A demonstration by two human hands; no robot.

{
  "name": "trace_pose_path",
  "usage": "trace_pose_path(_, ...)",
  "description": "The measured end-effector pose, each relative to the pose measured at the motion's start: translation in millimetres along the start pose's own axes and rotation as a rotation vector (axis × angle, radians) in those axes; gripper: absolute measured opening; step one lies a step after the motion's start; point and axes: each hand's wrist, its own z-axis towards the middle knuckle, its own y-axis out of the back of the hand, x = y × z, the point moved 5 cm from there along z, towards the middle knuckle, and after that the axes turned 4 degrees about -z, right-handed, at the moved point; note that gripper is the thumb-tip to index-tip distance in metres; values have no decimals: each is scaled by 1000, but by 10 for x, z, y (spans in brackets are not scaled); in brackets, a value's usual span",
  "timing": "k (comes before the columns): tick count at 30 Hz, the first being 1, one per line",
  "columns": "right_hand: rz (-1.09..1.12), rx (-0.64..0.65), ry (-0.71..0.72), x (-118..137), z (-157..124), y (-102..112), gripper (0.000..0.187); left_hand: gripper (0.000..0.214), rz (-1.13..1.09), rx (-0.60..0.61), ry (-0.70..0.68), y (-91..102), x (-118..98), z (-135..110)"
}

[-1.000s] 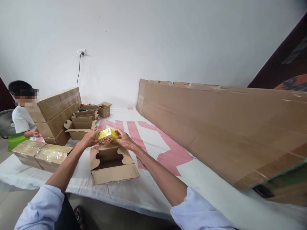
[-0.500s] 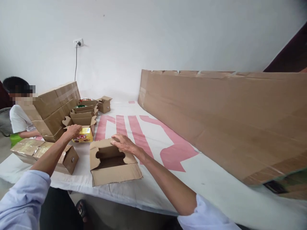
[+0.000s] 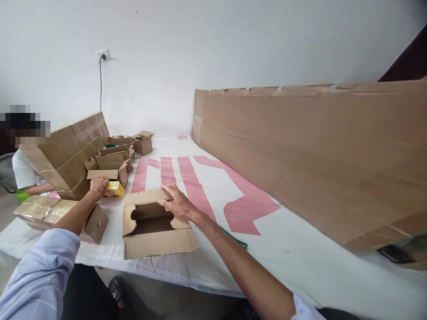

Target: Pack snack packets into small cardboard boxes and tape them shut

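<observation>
My left hand [image 3: 98, 187] reaches out to the left and its fingers close on a small yellow packet [image 3: 115, 190] resting on the white table cover [image 3: 293, 249]. My right hand [image 3: 178, 204] lies with fingers spread on the right flap of an open cardboard box [image 3: 156, 226] in front of me. That box's four flaps are half folded and its inside looks dark and empty.
A row of small open cardboard boxes [image 3: 111, 165] runs back along the left, beside a stack of large taped cartons [image 3: 71, 153]. Two taped boxes [image 3: 50, 212] sit at the near left edge. A long cardboard sheet [image 3: 316, 151] leans along the right. Another person [image 3: 23, 160] sits at far left.
A second ago both hands held the yellow packet above the open box. My left hand carried it left and set it down on the cover; my right hand dropped onto the box flap.
</observation>
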Motion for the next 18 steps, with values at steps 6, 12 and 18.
trace_pose_path(6,97,-70,-132,-55,-117,73,83,29,11,10,72,4,22,15)
trace_pose_path(12,164,-1,-240,-49,-267,101,89,32,-34,43,133,17,-5,40)
trace_pose_path(18,262,26,-302,-151,-452,127,95,46,-175,161,112,-27,24,13)
